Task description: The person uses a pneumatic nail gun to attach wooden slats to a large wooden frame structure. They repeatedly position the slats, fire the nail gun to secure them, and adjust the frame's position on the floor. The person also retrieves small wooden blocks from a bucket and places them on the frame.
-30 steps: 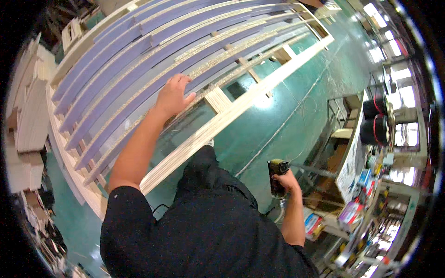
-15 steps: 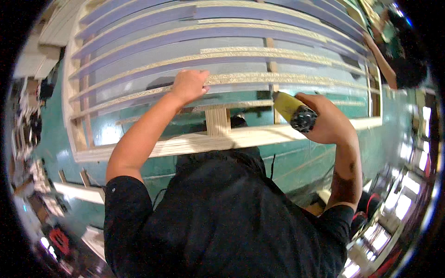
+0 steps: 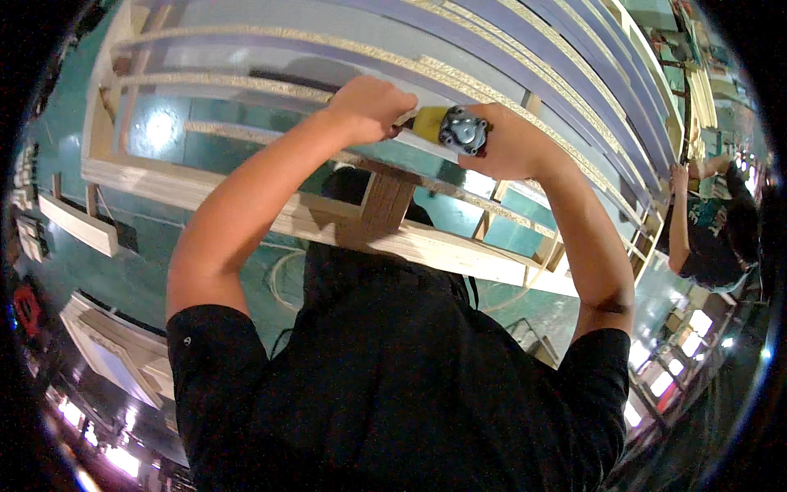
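My left hand (image 3: 369, 111) is closed over a speckled chipboard slat (image 3: 270, 88), its fingers curled down around the slat's edge. In my right hand (image 3: 516, 143) is a yellow nail gun (image 3: 428, 123) with a grey and black end cap facing up. Its front end lies close to my left fingers, above the slats; the very tip is hidden. Both hands work over a large pale wooden frame (image 3: 197, 187) crossed by several chipboard slats with bluish faces. A short wooden block (image 3: 385, 203) joins the near rail to a lower slat.
At the far right another person (image 3: 713, 230) in a dark shirt reaches toward the frame's end. Green floor (image 3: 160, 215) shows between the slats and around the frame. A pale board (image 3: 78, 225) and a stacked panel frame (image 3: 111, 348) lie at the left.
My right hand has brought the nail gun leftward and up to beside my left hand. The view has turned, so the frame now slants down to the right. The other person shows more fully.
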Motion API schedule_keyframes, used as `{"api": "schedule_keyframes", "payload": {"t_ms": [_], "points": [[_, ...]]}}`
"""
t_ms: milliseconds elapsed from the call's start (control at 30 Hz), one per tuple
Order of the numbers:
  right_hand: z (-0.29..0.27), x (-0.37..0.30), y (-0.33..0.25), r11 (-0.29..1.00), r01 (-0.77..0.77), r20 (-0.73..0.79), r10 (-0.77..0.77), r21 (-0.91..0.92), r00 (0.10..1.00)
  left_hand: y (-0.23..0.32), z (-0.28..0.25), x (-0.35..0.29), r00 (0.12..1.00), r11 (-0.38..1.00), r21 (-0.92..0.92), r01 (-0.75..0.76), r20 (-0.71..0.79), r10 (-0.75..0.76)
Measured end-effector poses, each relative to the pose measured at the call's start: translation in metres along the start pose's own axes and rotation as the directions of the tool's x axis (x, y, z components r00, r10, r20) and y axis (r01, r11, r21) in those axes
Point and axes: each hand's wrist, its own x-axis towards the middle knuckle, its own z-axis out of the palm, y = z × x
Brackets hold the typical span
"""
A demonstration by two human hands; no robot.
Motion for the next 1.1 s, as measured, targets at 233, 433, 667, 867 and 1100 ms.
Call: {"api": "schedule_keyframes", "payload": {"t_ms": [233, 433, 667, 867, 1100], "points": [[-0.002, 0.011, -0.006, 0.998, -0.062, 0.031, 0.062, -0.011, 0.998, 0.002, -0.006, -0.002, 1.000, 1.000, -0.012, 0.009, -0.007, -0.009], [-0.002, 0.011, -0.021, 0.986, -0.128, 0.016, 0.131, -0.104, 0.991, 0.000, -0.009, -0.004, 1.000, 1.000, -0.012, 0.029, 0.011, -0.029], [0.000, 0.010, -0.015, 0.982, -0.157, 0.047, 0.163, -0.102, 0.986, 0.010, -0.022, -0.007, 0.995, 0.997, 0.012, 0.074, 0.059, -0.075], [-0.011, -0.023, 0.022, 0.967, -0.228, 0.034, 0.234, -0.114, 0.972, 0.005, -0.013, -0.003, 0.999, 0.999, 0.048, 0.019, 0.041, -0.021], [-0.015, -0.136, 0.144, 0.862, -0.507, -0.113, 0.505, 0.008, 0.856, 0.016, -0.012, 0.000, 0.994, 0.994, 0.084, 0.071, 0.077, -0.077]]}}
